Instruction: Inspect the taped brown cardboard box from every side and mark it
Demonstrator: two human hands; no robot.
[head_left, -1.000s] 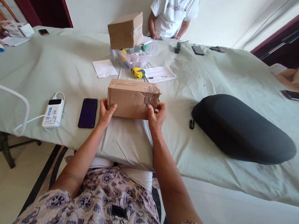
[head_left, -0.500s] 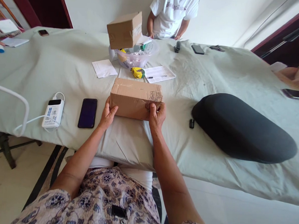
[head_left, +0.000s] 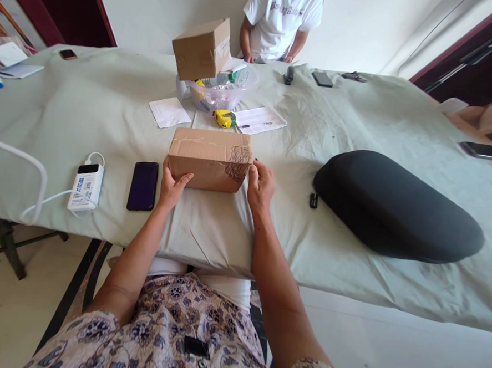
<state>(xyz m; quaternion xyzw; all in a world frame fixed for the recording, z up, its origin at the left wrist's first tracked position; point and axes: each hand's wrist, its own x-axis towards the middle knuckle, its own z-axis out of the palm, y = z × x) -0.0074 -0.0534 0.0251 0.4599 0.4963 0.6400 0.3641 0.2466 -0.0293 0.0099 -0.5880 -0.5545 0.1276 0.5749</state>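
A brown cardboard box (head_left: 207,173) rests on the cloth in front of me, with dark looping scribbles on its right end. My left hand (head_left: 173,186) grips its left end, thumb on the front face and fingers behind the side. At the right end, my right hand (head_left: 261,185) is curled close by the corner, its thumb raised. A small dark tip shows above those fingers; what it belongs to is unclear. Whether this hand touches the box is hard to see.
Behind the box lie a yellow tape measure (head_left: 224,118), papers (head_left: 170,113) and a plastic basin (head_left: 230,97) with another carton (head_left: 202,49) on it. A phone (head_left: 142,186) and power bank (head_left: 86,187) lie left, a black padded seat (head_left: 397,207) right. A person (head_left: 280,25) stands opposite.
The box has shifted left, more of its top and scribbles now showing. My left hand moved with it. The right hand's thumb has come off the front face, and the hand sits at the corner.
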